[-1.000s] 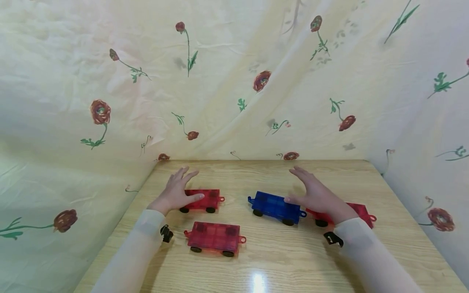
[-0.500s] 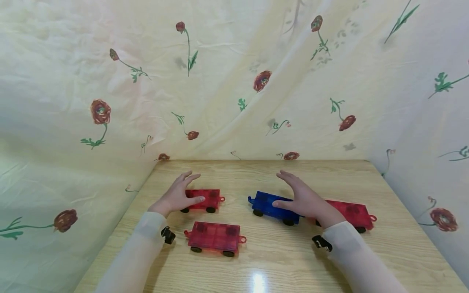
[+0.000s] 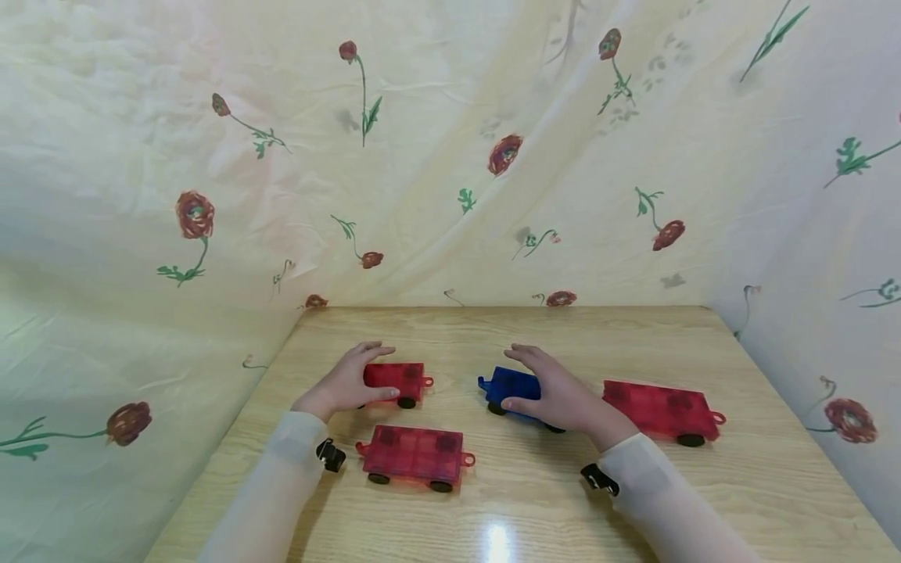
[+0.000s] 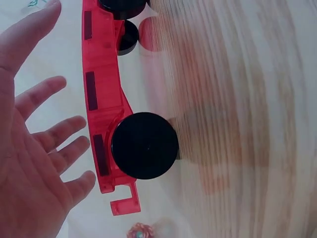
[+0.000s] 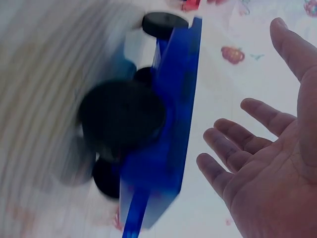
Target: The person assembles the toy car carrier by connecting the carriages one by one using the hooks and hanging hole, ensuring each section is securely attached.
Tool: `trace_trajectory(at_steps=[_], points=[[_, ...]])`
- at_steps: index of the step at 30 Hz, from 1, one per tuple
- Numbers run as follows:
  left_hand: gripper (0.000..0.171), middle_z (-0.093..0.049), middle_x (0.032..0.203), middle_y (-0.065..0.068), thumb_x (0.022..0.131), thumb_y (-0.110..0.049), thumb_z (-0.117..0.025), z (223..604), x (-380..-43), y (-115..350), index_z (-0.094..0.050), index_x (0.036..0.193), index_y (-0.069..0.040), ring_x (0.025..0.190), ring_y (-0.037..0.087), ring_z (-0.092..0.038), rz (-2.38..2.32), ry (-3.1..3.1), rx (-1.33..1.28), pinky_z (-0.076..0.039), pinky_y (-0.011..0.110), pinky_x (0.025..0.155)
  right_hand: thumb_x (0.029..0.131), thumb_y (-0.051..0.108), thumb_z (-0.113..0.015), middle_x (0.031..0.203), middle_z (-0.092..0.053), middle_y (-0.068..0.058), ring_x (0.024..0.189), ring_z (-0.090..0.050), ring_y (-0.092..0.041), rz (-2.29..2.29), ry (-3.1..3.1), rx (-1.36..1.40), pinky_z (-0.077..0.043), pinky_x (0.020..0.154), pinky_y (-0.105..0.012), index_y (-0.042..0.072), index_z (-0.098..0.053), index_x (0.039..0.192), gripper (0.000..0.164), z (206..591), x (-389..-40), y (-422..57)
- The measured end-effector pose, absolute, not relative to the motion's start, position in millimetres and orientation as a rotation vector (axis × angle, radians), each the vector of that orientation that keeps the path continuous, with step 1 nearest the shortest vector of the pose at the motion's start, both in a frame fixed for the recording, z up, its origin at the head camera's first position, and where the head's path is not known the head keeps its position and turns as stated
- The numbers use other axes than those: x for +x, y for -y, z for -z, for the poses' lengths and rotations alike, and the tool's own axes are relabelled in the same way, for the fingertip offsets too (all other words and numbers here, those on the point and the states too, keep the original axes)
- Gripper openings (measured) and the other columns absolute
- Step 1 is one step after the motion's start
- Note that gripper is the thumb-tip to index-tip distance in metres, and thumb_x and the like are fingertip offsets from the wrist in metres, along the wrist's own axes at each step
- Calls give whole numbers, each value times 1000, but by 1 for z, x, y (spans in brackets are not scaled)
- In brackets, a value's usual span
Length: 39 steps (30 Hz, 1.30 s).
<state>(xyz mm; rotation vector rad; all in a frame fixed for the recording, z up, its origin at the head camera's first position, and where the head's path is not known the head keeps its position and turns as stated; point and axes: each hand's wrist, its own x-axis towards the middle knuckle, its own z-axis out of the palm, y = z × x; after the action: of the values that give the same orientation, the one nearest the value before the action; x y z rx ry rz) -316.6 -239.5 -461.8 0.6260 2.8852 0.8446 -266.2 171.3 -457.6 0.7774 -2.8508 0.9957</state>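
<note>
My left hand (image 3: 345,383) hovers over the back-left red toy train car (image 3: 408,378), fingers spread, covering its left end. In the left wrist view that car (image 4: 105,74) stands on black wheels, its hook pointing down the frame, and the palm and relaxed fingers of the hand (image 4: 34,148) lie beside it. Over the blue toy train car (image 3: 511,383) is my right hand (image 3: 563,395), thumb and fingers apart, hiding the car's right part. The right wrist view has the blue car (image 5: 173,109) slightly blurred, with a visible gap to the open hand (image 5: 277,153).
Another red car (image 3: 415,453) stands nearer the front, left of centre. A third red car (image 3: 665,407) is at the right, partly behind the right wrist. All are on a wood-grain table (image 3: 563,516). Flower-patterned cloth (image 3: 436,156) hangs behind and along both sides.
My right hand has moved left, from over the right red car to over the blue car. The left hand has shifted slightly right and lower over its red car. The cars stay put.
</note>
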Motion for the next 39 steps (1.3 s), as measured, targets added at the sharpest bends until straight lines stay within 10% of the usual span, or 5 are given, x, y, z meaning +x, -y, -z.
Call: trace_trajectory(at_steps=[39], points=[[57, -44, 160, 11, 91, -25, -85, 481, -305, 249, -66, 144, -20, 149, 42, -35, -999, -2793, 636, -36, 62, 115, 95, 61, -70, 162, -44, -4, 141, -50, -27, -883, 2873, 1360, -49, 108, -48, 32, -58, 151, 64, 474, -215, -94]])
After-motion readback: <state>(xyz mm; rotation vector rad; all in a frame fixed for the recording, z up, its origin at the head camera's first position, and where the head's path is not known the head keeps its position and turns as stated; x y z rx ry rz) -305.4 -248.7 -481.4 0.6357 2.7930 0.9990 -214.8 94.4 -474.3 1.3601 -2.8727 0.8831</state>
